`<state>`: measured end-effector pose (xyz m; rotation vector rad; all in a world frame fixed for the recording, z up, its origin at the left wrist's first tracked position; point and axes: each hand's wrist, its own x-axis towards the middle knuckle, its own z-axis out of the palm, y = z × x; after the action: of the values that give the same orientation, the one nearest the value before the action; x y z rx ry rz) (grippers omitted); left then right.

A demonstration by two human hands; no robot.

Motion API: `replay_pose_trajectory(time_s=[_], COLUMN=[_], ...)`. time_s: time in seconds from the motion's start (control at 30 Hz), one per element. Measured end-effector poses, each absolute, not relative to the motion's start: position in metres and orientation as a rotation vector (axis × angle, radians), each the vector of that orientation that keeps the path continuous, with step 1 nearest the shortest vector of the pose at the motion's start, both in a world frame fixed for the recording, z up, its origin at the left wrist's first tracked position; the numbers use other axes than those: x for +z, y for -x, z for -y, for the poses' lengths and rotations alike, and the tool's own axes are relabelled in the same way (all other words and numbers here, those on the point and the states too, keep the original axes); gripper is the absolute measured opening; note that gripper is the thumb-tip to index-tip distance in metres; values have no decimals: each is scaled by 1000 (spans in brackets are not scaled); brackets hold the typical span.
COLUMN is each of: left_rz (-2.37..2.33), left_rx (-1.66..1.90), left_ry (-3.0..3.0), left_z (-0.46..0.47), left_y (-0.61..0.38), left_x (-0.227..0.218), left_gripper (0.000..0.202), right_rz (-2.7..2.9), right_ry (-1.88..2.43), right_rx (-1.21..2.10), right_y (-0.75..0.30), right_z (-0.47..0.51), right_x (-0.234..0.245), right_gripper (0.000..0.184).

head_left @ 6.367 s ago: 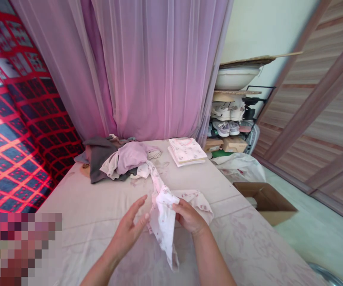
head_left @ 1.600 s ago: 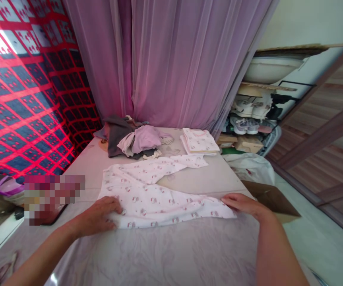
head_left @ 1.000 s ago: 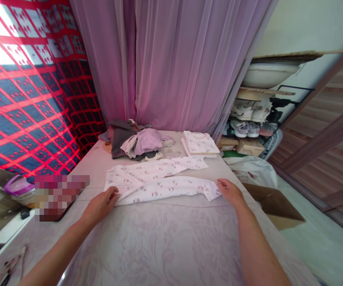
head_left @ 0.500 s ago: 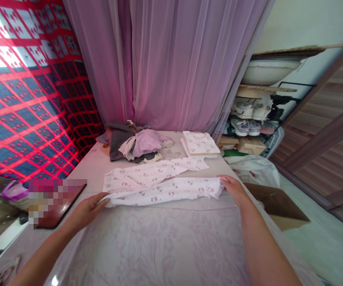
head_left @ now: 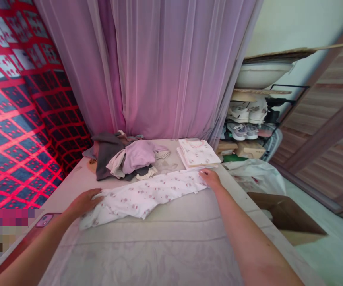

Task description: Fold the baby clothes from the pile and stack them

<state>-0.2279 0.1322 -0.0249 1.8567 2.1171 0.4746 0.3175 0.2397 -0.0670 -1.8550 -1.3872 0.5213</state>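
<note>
One printed garment [head_left: 147,194]; one folded stack [head_left: 199,153]; one clothes heap [head_left: 123,157]; one cardboard box [head_left: 287,214]; one phone [head_left: 44,219].

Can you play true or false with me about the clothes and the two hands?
1. Both hands touch the white printed garment: the left hand at one end, the right hand at the other. True.
2. The garment hangs in the air. False: it lies flat on the bed sheet.
3. A folded stack sits just beyond the right hand. True.
4. The cardboard box stands on the bed. False: it is down on the floor beside the bed.
</note>
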Motion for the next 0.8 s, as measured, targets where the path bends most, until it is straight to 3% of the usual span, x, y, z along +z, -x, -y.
replay_pose_trajectory(time_s=[0.23, 0.4, 0.5, 0.8], left_rz=[-1957, -1795, -1648, -1511], left_rx=[304, 308, 326, 424], left_ry=[-1745, -1316, -1179, -1276], left_z=[-139, -128, -118, -91], left_y=[231, 228, 227, 221], left_x=[-18, -2, 5, 23], left_gripper=[43, 52, 56, 49], right_rz=[1533, 1534, 1551, 1530], right_ry=[1738, 1616, 1535, 1517], right_rx=[521, 474, 477, 848], right_y=[-319, -325, -330, -331], right_z=[-239, -223, -210, -168], right_x=[-65, -45, -25, 28], right_gripper=[11, 27, 28, 38])
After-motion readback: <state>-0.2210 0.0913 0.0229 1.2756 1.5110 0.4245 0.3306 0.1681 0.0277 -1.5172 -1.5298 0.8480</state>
